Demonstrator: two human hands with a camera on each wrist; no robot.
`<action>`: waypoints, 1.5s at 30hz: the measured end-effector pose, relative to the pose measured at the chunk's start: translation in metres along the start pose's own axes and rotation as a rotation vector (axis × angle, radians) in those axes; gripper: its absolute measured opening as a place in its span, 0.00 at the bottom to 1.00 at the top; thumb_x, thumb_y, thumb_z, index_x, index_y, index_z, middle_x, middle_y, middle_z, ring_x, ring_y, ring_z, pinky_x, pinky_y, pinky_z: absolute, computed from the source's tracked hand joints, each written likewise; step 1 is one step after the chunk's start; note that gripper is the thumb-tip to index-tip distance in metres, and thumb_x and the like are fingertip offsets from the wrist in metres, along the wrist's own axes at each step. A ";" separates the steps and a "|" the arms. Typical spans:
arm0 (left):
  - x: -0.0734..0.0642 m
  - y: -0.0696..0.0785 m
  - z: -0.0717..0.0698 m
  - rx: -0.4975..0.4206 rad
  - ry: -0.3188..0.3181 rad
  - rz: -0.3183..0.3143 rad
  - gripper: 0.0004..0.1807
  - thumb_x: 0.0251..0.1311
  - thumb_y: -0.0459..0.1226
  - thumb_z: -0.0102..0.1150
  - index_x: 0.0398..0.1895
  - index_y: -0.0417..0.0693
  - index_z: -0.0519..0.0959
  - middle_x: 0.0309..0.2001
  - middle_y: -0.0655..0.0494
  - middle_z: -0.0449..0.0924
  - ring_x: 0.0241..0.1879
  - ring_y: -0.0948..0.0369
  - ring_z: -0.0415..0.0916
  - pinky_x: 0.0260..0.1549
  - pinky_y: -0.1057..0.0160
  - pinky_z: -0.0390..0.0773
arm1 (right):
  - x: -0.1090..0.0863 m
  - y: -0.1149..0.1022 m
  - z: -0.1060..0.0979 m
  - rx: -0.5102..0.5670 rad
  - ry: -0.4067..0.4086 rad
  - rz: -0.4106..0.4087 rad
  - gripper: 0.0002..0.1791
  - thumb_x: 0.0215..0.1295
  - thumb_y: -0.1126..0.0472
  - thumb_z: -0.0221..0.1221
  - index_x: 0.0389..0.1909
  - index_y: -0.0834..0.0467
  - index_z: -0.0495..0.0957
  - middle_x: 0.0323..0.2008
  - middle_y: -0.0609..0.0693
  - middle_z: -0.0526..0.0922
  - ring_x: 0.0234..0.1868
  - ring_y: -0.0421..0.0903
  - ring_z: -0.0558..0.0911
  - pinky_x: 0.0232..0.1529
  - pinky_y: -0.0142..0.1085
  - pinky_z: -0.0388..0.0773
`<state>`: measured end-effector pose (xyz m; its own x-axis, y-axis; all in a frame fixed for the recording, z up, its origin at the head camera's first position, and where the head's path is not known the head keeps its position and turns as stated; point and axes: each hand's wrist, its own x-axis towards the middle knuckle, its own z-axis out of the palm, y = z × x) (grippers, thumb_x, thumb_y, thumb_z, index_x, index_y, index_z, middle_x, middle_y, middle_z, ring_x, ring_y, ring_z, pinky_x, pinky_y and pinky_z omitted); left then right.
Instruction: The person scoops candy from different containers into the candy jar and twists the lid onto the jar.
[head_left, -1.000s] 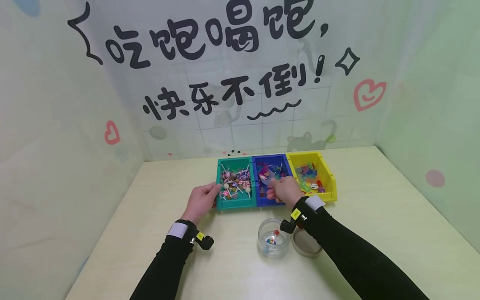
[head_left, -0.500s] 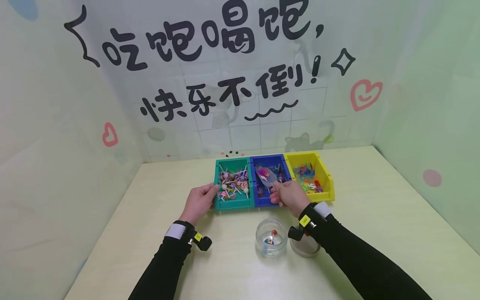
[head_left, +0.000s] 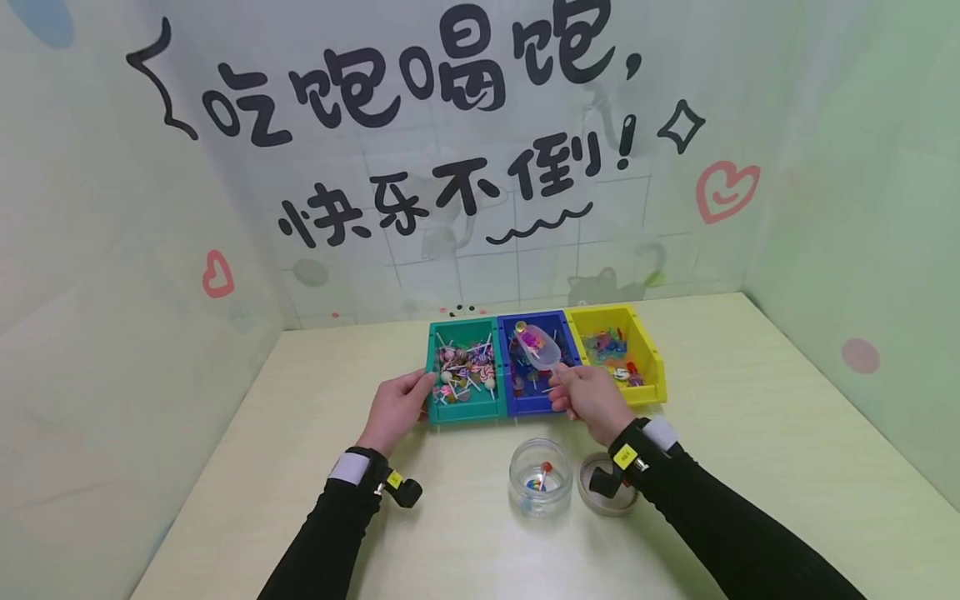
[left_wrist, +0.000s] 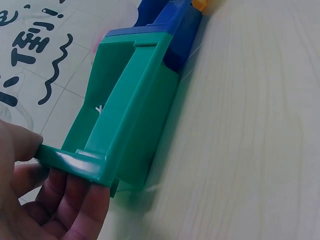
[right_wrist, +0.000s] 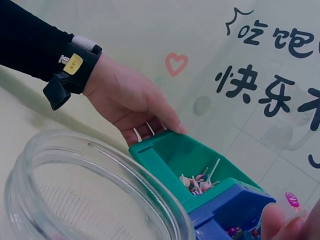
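One translucent scoop [head_left: 544, 353], pinched over the blue bin [head_left: 536, 407] by the right hand [head_left: 597, 402], is presumably light, stiff, best held by its handle; the left hand [head_left: 393, 410] grips the adjoining teal bin [head_left: 470, 412].

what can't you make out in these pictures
- Head view: part of the round lid, behind the right wrist's camera; what the small pieces in the scoop are, too small.
- Left wrist view: most contents of the green bin, behind its own walls.
- Right wrist view: most of the right hand and the jar's lower part, cut off by the picture's edges.
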<state>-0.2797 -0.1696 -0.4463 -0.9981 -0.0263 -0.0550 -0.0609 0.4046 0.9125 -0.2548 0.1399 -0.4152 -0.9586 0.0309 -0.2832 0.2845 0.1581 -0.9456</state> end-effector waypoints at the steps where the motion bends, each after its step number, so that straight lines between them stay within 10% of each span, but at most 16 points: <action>1: -0.001 0.000 0.000 -0.007 0.003 0.001 0.26 0.85 0.51 0.55 0.74 0.47 0.81 0.52 0.43 0.88 0.38 0.57 0.82 0.39 0.66 0.84 | -0.001 0.000 -0.001 -0.001 0.001 -0.010 0.25 0.91 0.49 0.47 0.59 0.67 0.79 0.35 0.50 0.82 0.33 0.42 0.81 0.28 0.25 0.75; 26: -0.001 0.004 0.000 0.031 0.035 -0.014 0.26 0.85 0.50 0.54 0.73 0.45 0.80 0.52 0.44 0.86 0.42 0.55 0.81 0.42 0.63 0.85 | -0.024 -0.003 -0.044 -0.050 -0.021 -0.124 0.26 0.91 0.46 0.45 0.59 0.67 0.76 0.32 0.46 0.71 0.30 0.42 0.69 0.27 0.30 0.64; 35: -0.007 0.015 -0.005 0.080 0.190 -0.013 0.26 0.84 0.53 0.54 0.72 0.48 0.80 0.57 0.44 0.81 0.51 0.50 0.76 0.43 0.62 0.76 | -0.034 -0.008 -0.058 -0.068 -0.010 -0.149 0.27 0.89 0.42 0.48 0.55 0.64 0.77 0.27 0.44 0.67 0.23 0.42 0.62 0.24 0.32 0.59; 45: -0.024 0.031 -0.002 -0.045 0.115 0.146 0.24 0.84 0.48 0.58 0.73 0.49 0.79 0.58 0.45 0.84 0.56 0.49 0.85 0.48 0.64 0.87 | -0.043 -0.007 -0.071 -0.072 -0.013 -0.135 0.26 0.88 0.39 0.48 0.53 0.60 0.77 0.25 0.43 0.62 0.23 0.43 0.62 0.27 0.34 0.60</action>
<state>-0.2579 -0.1583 -0.4155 -0.9894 -0.0754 0.1238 0.0876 0.3702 0.9248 -0.2171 0.2072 -0.3847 -0.9877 -0.0081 -0.1564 0.1503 0.2304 -0.9614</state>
